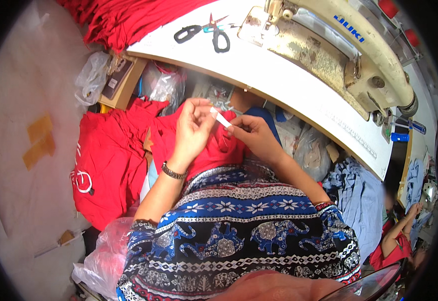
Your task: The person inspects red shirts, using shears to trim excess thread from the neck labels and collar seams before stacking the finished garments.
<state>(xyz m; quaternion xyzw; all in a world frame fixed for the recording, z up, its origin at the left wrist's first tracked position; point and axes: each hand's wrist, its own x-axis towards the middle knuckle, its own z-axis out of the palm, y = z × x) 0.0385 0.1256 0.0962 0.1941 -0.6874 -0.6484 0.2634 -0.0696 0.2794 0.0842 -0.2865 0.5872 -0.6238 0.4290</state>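
Between my two hands a small white strip (222, 119), like a folded label or piece of tape, is held slantwise. My left hand (196, 120) pinches its upper left end, fingers curled. At the lower right end, my right hand (253, 133) grips it between thumb and forefinger. Both hands are over my lap, in front of the table edge. Beneath them lies red fabric (166, 135), spreading across my lap and down to the left. What is printed on the strip, if anything, is too small to make out.
A white sewing table (299, 83) curves ahead, bearing a sewing machine (324, 55) and black-handled scissors (213, 35). Red garments (124, 20) pile at its far left. Blue cloth (357, 195) hangs at the right. A screwdriver (412, 125) lies far right; another person (397, 241) sits beyond.
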